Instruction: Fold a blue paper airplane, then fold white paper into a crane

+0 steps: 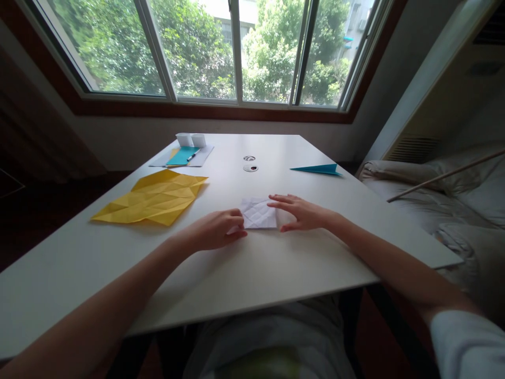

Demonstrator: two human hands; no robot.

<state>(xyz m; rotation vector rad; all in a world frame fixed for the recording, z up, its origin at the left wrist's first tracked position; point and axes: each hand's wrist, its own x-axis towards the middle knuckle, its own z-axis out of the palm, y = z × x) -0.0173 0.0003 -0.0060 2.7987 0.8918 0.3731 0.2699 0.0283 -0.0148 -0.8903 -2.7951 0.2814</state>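
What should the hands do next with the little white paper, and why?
I'd probably press the right hand gently down on the white paper. Creases show across the paper, and the right hand is spread open at one side while the left hand is at the other, so pressing might help smooth it.

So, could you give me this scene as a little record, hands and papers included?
Left hand: fingers at the left edge of the creased white paper
Right hand: fingers spread at its right edge; contact unclear
Left side: yellow paper, creased, spread out
Right side: pointed blue folded paper
Far left: two white containers; pen at a blue-green sheet's edge
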